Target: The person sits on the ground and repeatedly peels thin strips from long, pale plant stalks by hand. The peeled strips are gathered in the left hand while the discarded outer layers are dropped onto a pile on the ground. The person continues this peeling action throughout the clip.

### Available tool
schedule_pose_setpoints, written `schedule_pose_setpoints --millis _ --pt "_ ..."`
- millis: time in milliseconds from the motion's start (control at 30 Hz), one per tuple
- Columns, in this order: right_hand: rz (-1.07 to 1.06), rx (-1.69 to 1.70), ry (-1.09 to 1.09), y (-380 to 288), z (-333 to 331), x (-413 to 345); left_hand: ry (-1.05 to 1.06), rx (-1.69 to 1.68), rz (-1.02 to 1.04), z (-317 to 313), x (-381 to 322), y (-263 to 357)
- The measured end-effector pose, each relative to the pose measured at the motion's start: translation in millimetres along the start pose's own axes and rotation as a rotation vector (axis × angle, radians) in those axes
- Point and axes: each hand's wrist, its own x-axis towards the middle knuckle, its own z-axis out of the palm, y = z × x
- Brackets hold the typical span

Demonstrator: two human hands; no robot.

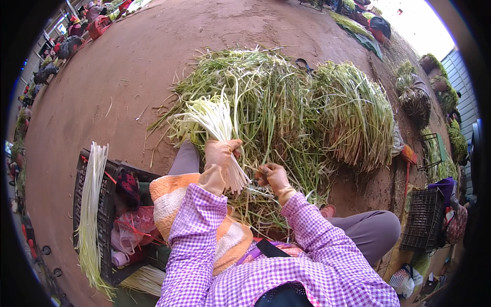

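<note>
My left hand (219,157), in a tan rubber glove, is closed around a bunch of pale yellow-white leafy stalks (215,117), perhaps blanched chives. Their leafy tips fan out above the fist, and the white ends (238,177) stick out below it. To the right, my gloved right hand (274,178) has its fingers curled beside thin green stalks. Whether it grips one is unclear, since the fingertips are partly hidden. Both hands are over a large heap of green stalks and leaves (245,84) on the ground.
At left stands a black plastic crate (115,169) holding plastic bags, with long pale stalks (92,207) across its side. An orange-and-white towel (174,192) covers my left thigh. Another stalk pile (353,115), a red-handled dustpan (409,155) and a black crate (422,218) are at right.
</note>
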Motion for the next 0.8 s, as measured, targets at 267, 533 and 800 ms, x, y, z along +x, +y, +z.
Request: schedule_pose_setpoints --millis 267,533,800 --pt "-0.050 -0.701 0.208 -20 -51 -14 -0.140 -0.135 -0.068 2 -9 16" --pt "-0.242 -0.057 -0.372 -69 20 -9 -0.256 -0.251 -0.122 5 -11 18" --pt "-0.107 0.434 -0.653 -54 3 -14 -0.416 -0.291 -0.118 6 -12 22"
